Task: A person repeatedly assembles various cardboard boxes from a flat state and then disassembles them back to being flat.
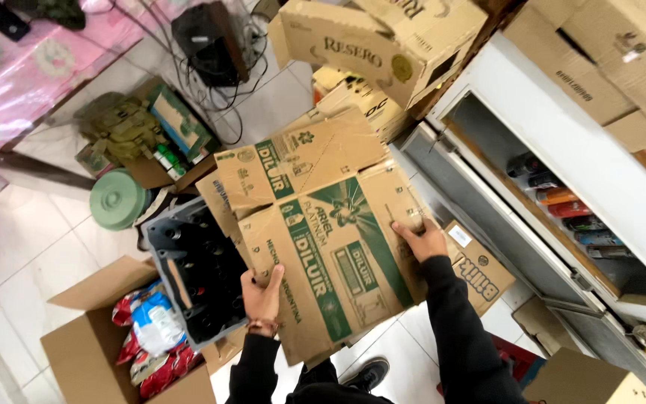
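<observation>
Item: flattened cardboard box (330, 247), brown with green print, centre of frame, long axis running lower left to upper right; left hand (262, 293) clamps its lower-left edge, right hand (422, 241) grips its right edge, hands apart, equally near.

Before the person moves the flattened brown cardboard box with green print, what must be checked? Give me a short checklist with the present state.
1. Left hand grips the near edge of the flattened brown cardboard box with green print: ok.
2. Right hand holds the box's right edge: ok.
3. Box clear of the dark plastic bottle crate: not ok, it overlaps the crate.
4. Floor under the box free: cannot tell, hidden.
5. Open brown carton of red snack bags apart from the box: ok.
</observation>
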